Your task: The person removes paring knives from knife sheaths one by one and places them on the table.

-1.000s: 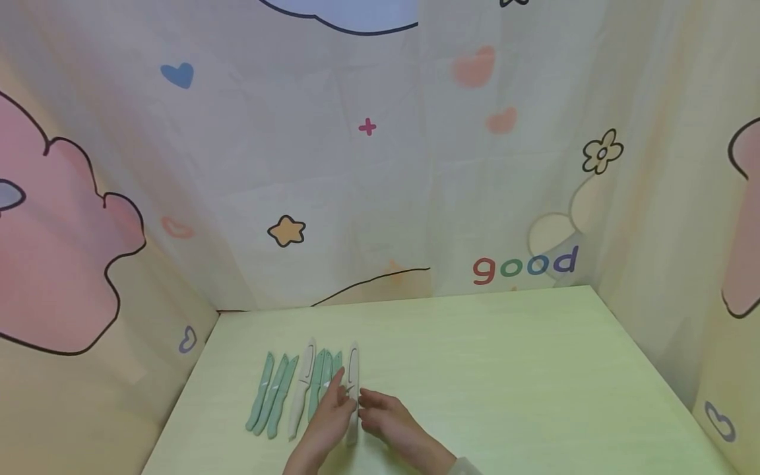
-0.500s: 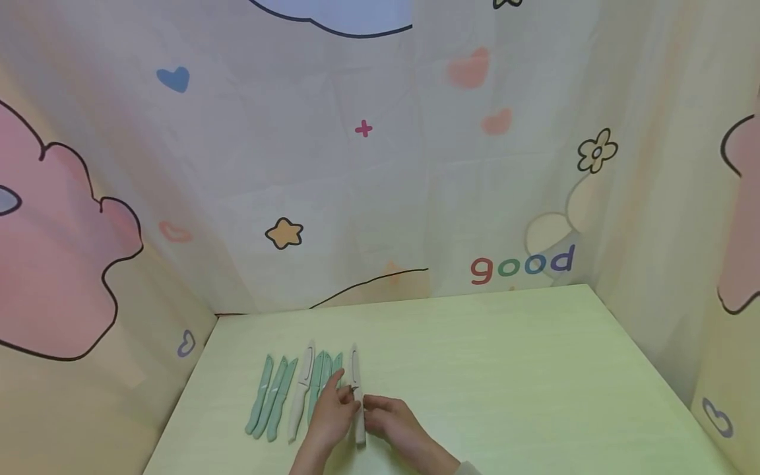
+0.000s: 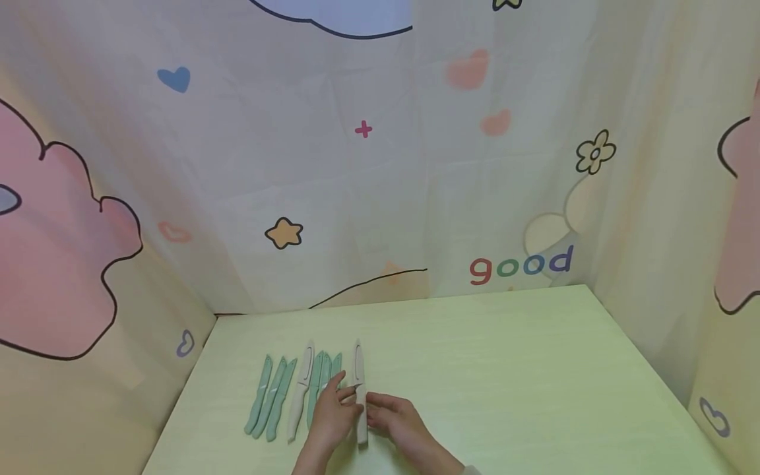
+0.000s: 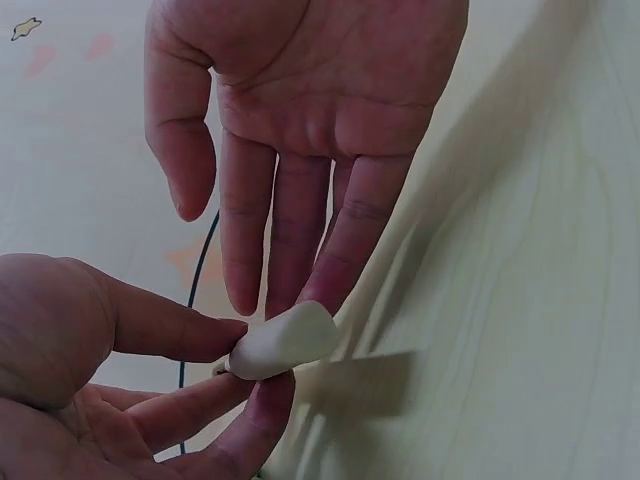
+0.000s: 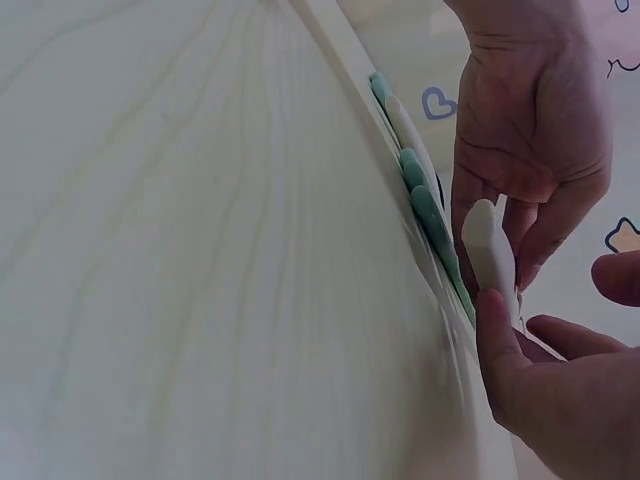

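A white knife (image 3: 361, 415), its pale blade part marked with a thin dark outline, points away toward the back wall. My left hand (image 3: 335, 415) pinches its handle (image 4: 285, 342) between thumb and fingers. On the other side, my right hand (image 3: 400, 422) has its fingers fairly straight, with fingertips touching the handle; its thumb (image 5: 618, 278) stands apart. Left of my left hand lies a row of knives: several teal knives (image 3: 276, 399) and another white knife (image 3: 299, 402). My left hand partly covers the nearest teal knives (image 3: 315, 389).
The knives lie on a pale green wood-grain table (image 3: 505, 382). A printed curtain (image 3: 380, 198) with hearts, stars and the word "good" (image 3: 522, 264) hangs behind it and along both sides.
The white knife has shifted slightly to the right and its handle end has swung right. Both hands have moved a little to the right with it. The row of other knives has stayed put.
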`<move>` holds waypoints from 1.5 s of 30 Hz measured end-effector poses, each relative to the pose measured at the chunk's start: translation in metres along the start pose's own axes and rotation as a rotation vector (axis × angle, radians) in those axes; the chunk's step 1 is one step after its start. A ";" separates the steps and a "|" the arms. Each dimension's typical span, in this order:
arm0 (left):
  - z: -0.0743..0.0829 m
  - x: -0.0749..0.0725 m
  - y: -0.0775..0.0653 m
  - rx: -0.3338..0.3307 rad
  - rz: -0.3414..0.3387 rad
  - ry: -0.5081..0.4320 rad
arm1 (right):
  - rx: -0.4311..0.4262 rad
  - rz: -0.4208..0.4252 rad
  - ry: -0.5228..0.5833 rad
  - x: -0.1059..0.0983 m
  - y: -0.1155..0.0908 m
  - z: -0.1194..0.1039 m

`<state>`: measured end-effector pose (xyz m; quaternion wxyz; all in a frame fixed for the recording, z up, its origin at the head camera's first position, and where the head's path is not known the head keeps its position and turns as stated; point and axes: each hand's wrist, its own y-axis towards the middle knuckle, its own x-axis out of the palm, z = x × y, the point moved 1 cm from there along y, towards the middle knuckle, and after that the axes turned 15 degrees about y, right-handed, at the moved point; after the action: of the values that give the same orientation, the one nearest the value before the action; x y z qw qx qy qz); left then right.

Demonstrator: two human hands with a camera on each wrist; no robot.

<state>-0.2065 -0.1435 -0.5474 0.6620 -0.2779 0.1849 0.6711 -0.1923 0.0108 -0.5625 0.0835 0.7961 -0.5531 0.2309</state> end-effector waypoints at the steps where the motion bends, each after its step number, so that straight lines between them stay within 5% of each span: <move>1: 0.000 0.000 0.000 -0.010 -0.006 -0.004 | 0.005 0.007 -0.002 0.000 0.000 0.000; 6: 0.002 0.000 -0.003 -0.044 -0.042 -0.063 | 0.014 0.039 0.001 -0.003 0.001 0.002; 23: 0.006 0.001 -0.012 0.019 -0.124 -0.398 | -0.049 0.090 0.027 -0.008 -0.003 -0.012; 45: 0.017 0.020 -0.012 0.031 -0.182 -0.518 | -0.065 0.099 -0.029 -0.026 -0.005 -0.017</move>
<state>-0.1959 -0.1170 -0.5449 0.7491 -0.1021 -0.0062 0.6546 -0.1997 0.0412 -0.5594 0.0897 0.7679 -0.6001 0.2054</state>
